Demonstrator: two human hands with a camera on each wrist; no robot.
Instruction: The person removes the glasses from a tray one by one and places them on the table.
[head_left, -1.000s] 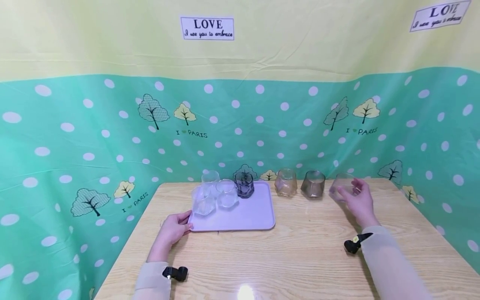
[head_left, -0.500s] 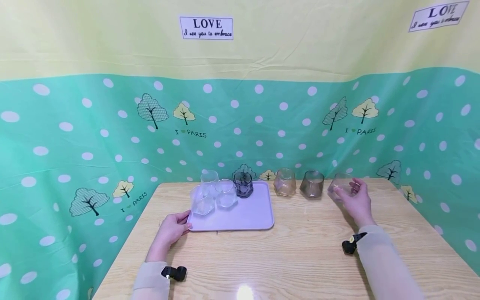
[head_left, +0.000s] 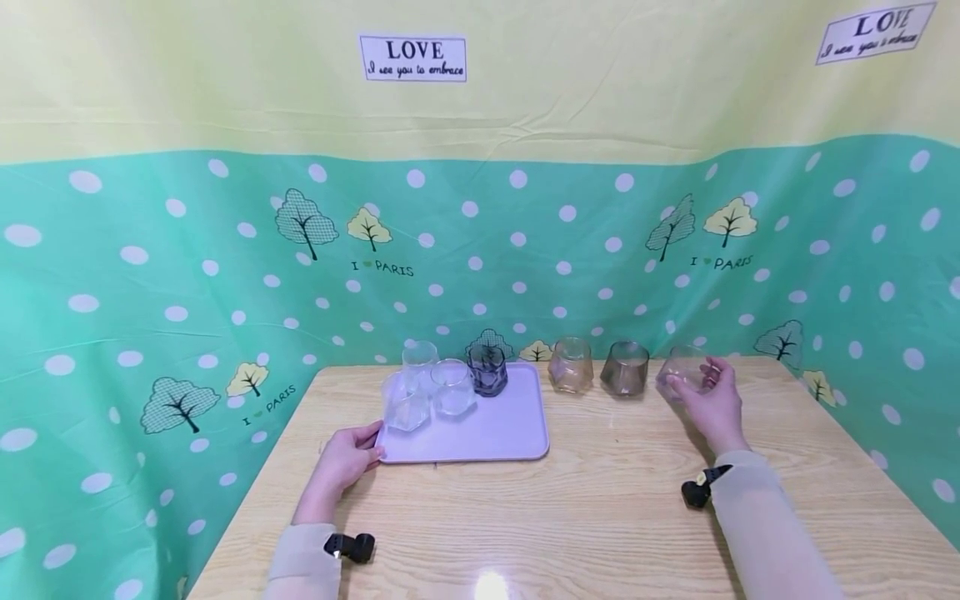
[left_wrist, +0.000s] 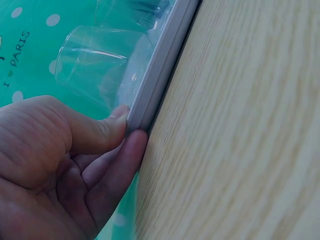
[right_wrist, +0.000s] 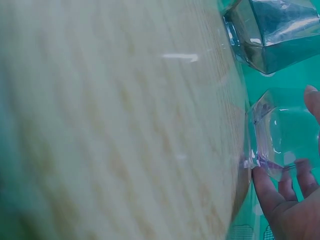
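On the left, my left hand [head_left: 345, 458] pinches the near left corner of a lilac tray [head_left: 498, 437]; in the left wrist view the thumb lies on the rim [left_wrist: 161, 67] with a finger at its underside. Three clear glasses [head_left: 453, 392] and a dark grey glass [head_left: 488, 371] stand on the tray. Over on the right, my right hand [head_left: 716, 412] holds a faintly pinkish clear glass [head_left: 678, 368] between thumb and fingers. The right wrist view shows this glass [right_wrist: 282, 130] upright on the table, fingers along its side.
An amber glass [head_left: 572, 367] and a smoky brown glass [head_left: 626, 371] stand in a row between the tray and the right hand. The wooden table [head_left: 585, 508] backs onto a green dotted curtain [head_left: 517, 292].
Little differs: the right forearm has shifted slightly to the left, with the hand still at the pinkish glass. The left hand, tray and other glasses hold their places.
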